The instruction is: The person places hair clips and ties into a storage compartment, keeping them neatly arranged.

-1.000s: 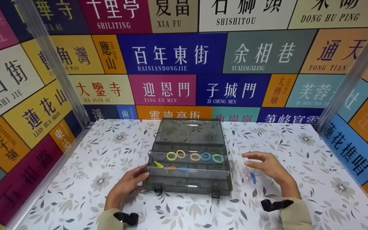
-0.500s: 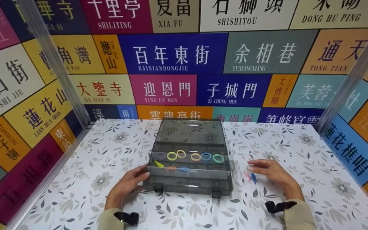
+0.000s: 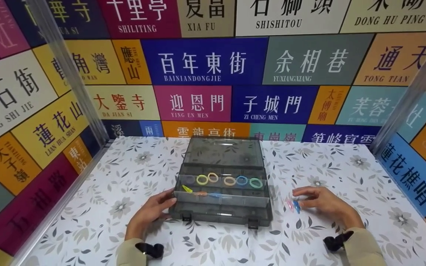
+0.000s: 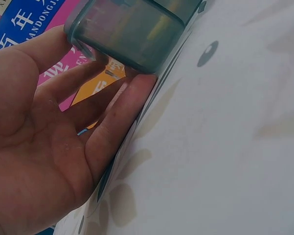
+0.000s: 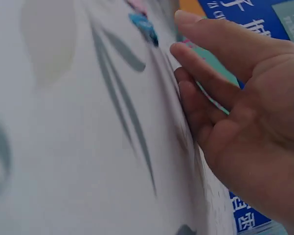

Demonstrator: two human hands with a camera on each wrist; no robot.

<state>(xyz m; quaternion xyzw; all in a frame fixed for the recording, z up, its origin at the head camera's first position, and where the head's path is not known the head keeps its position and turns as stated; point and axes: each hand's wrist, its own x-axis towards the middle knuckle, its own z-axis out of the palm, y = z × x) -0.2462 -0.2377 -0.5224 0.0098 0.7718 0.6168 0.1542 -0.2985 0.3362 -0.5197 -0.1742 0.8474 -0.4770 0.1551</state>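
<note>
A smoky clear plastic box [image 3: 227, 214] lies on the table, its lid [image 3: 223, 152] swung back. Inside stand several hair ties, among them a yellow hair tie [image 3: 202, 180] and a green hair tie [image 3: 256, 183]. In front of these lie a yellow clip [image 3: 187, 188] and an orange clip [image 3: 201, 193]. My left hand [image 3: 152, 214] touches the box's left side, its fingers barely bent. Right of the box, a pink hair clip [image 3: 290, 205] and a blue hair clip [image 3: 297, 207] lie side by side. My right hand [image 3: 324, 205] hovers beside them, fingers loose and holding nothing.
Two dark latches, one a front latch [image 3: 253, 223], project from the box's near edge. A white leaf-patterned cloth [image 3: 227, 244] covers the table. Sign-printed walls [image 3: 203, 61] close off the back and sides, with clear corner posts [image 3: 68, 70].
My right hand has moved down and to the right, its fingers now beside the two loose clips. My left hand stays on the box. The head view has shifted slightly.
</note>
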